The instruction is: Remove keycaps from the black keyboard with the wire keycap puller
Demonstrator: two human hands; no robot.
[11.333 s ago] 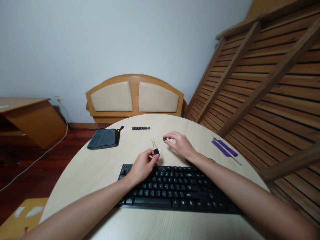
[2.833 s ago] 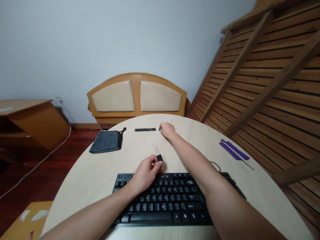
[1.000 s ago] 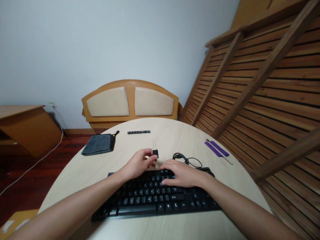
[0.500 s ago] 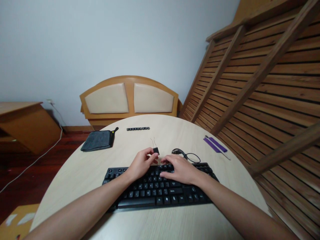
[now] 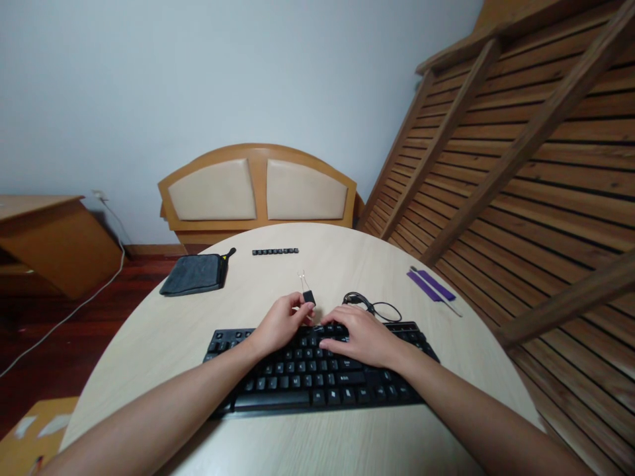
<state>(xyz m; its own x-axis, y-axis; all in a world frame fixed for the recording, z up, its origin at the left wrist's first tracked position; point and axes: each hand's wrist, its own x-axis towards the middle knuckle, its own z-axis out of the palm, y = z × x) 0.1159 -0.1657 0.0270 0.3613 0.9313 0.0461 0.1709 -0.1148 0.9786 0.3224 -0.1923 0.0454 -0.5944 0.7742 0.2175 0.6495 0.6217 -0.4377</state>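
A black keyboard (image 5: 292,398) lies across the near part of the round table, its long side toward me. My left hand (image 5: 282,324) is closed on a keycap puller (image 5: 309,297), a small black block with two thin wires sticking out away from me. The puller's lower end is above the keyboard's top rows, partly hidden by my fingers. My right hand (image 5: 360,334) rests over the right part of the keyboard, thumb and fingers apart, fingertips close to the puller's lower end. Further back, a row of loose black keycaps (image 5: 276,251) stands in a line.
A coiled black cable (image 5: 372,305) sits behind the keyboard. On the right are purple strips (image 5: 430,285) with a thin metal stick (image 5: 439,294). A dark grey pouch (image 5: 193,274) lies at the left on the pale table (image 5: 149,344). Wooden slats (image 5: 496,158) lean at the right.
The whole view has shifted slightly. Both hands keep nearly the same place on the keyboard, and the left hand still holds the keycap puller, its wires tilted slightly differently.
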